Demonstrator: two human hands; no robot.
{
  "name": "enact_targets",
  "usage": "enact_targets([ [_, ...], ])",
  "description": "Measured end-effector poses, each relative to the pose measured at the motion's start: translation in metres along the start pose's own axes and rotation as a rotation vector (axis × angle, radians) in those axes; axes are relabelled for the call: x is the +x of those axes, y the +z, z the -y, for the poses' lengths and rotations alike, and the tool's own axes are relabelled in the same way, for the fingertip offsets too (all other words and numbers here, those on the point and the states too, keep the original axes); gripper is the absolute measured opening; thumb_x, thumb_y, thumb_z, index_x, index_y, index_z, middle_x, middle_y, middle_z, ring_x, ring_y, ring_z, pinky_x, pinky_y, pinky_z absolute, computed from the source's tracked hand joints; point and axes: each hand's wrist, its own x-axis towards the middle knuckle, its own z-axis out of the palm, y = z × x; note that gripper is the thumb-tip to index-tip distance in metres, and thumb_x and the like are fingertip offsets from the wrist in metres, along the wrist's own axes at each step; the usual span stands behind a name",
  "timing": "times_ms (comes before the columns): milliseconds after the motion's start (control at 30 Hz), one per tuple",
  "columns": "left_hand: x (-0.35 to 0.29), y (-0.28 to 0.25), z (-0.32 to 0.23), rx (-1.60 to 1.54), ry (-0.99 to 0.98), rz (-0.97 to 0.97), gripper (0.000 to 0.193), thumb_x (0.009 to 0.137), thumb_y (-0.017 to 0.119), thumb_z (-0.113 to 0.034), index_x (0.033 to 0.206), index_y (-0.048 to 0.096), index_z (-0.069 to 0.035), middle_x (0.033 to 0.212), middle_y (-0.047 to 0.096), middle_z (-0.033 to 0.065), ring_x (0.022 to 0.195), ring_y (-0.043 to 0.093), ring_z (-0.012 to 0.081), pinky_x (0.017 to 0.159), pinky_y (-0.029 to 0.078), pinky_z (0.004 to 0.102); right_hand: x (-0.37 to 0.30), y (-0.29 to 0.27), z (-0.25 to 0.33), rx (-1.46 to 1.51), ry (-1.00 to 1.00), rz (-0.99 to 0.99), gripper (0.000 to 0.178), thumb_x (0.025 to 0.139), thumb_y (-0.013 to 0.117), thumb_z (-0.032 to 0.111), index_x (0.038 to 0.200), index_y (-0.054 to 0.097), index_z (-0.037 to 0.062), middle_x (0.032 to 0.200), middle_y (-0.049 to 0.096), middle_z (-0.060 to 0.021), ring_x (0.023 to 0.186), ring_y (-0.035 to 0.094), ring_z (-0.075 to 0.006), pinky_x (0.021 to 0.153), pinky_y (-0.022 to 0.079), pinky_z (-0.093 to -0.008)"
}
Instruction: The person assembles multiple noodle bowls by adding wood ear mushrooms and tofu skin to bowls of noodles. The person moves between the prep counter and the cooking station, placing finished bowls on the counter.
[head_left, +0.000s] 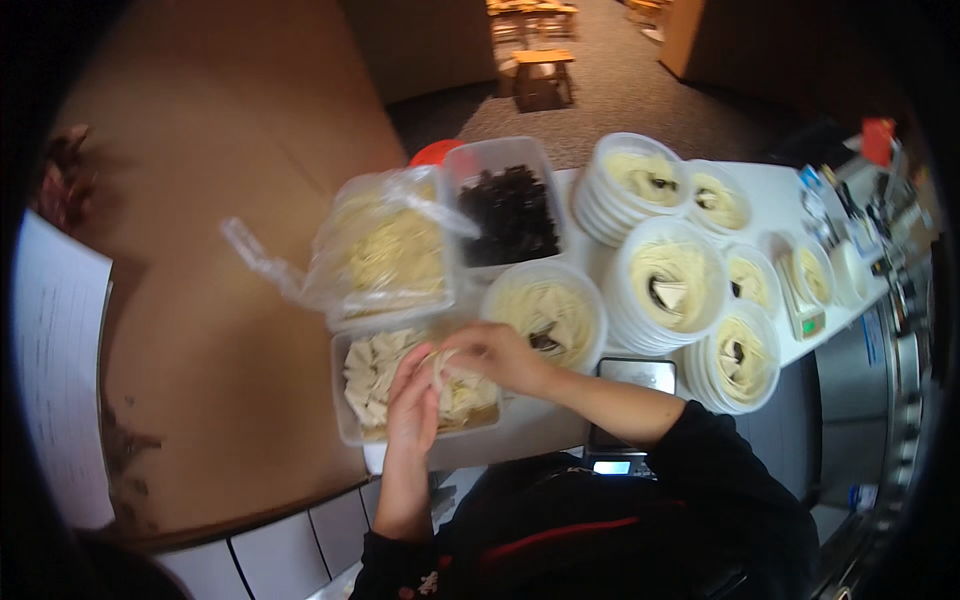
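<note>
Both hands are raised over a clear plastic tub (350, 428) of flat, pale food pieces (375, 375) that look like cut tofu sheets. My left hand (411, 402) has its fingers curled up around a pale strip-like piece (438, 366). From the right, my right hand (497, 356) reaches across and pinches the same piece; its fingertips partly hide it. Close behind my right hand stands a round clear bowl (592, 300) with pale noodle-like strands, a few flat pieces and something dark in it.
Behind are a bag-covered tub of yellowish strands (395, 250) and a tub of dark, wood-ear-like pieces (510, 220). Stacked filled bowls (668, 280) crowd the right of the white table (765, 180). A scale (637, 374) sits by my right forearm. A brown partition (230, 300) stands left.
</note>
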Motion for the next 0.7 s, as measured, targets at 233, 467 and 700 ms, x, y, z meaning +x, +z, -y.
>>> enact_targets([
  [233, -0.002, 0.0, 0.001, 0.152, 0.079, -0.055, 0.033, 0.081, 0.055, -0.001, 0.112, 0.047, -0.001, 0.089, 0.055, 0.0053, 0.083, 0.054, 0.0133, 0.078, 0.043, 0.0242, 0.007, 0.018, -0.005, 0.184, 0.223, -0.033, 0.019, 0.08, 0.059, 0.01, 0.097, 0.06, 0.0017, 0.088, 0.058, -0.0061, 0.073, 0.054, -0.0095, 0.065, 0.043, -0.0221],
  [467, 0.001, -0.018, 0.0, 0.12, 0.067, -0.157, 0.016, 0.088, 0.05, -0.015, 0.099, 0.051, -0.004, 0.078, 0.055, 0.0043, 0.072, 0.055, 0.0133, 0.065, 0.043, 0.0236, 0.014, 0.028, -0.005, -0.272, -0.148, -0.061, 0.022, 0.073, 0.064, 0.008, 0.095, 0.061, 0.006, 0.1, 0.054, -0.0122, 0.09, 0.052, -0.0247, 0.077, 0.042, -0.0309],
  [700, -0.003, -0.03, -0.007, 0.115, 0.007, -0.167, 0.023, 0.088, 0.049, -0.021, 0.098, 0.052, -0.001, 0.089, 0.057, 0.0063, 0.073, 0.054, 0.0141, 0.07, 0.044, 0.0263, 0.02, 0.038, -0.007, -0.415, -0.35, -0.096, 0.023, 0.065, 0.067, 0.008, 0.088, 0.063, 0.0095, 0.107, 0.051, -0.0074, 0.101, 0.045, -0.0275, 0.085, 0.035, -0.0376],
])
